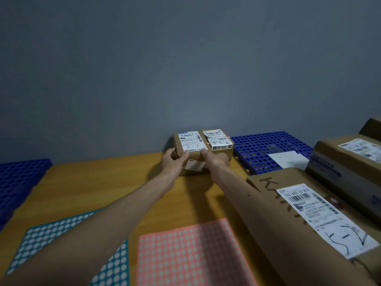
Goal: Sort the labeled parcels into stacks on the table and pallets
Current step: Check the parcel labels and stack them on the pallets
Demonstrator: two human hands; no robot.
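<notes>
A plain grey wall (185, 58) closes off the far side of our orange-brown wooden table (103, 182), and a dark blue perforated plastic pallet sits at each end of it: the left pallet (18, 178) and the right pallet (268, 145). Near us a teal dotted mat (51, 234) and a pink dotted mat (185, 248) lie flat on the wood.

Right up against the wall we hold the small brown cardboard 3-1 parcel (189, 142), named for the handwriting on its white label. It sits level on a lower brown box (194, 167), touching a second small brown parcel (219, 139) on its right. Our left hand (173, 159) grips its near left corner, thumb on top and fingers curled round the side. Our right hand (215, 161) pinches the near edge by the seam between the two top parcels. Its fingers are hidden, so we cannot tell whether it holds the neighbour as well.

We judge this to be the placing step: the 3-1 parcel looks seated on its stack, with both hands not yet off it. Next we should square it with its neighbour, let go without dragging it, then reach for the long brown paper-wrapped parcel (288, 213) at our right elbow. We will have to read its handwritten mark first, which is too scrawled to make out from here. Behind it waits a large taped brown carton (350, 157).
</notes>
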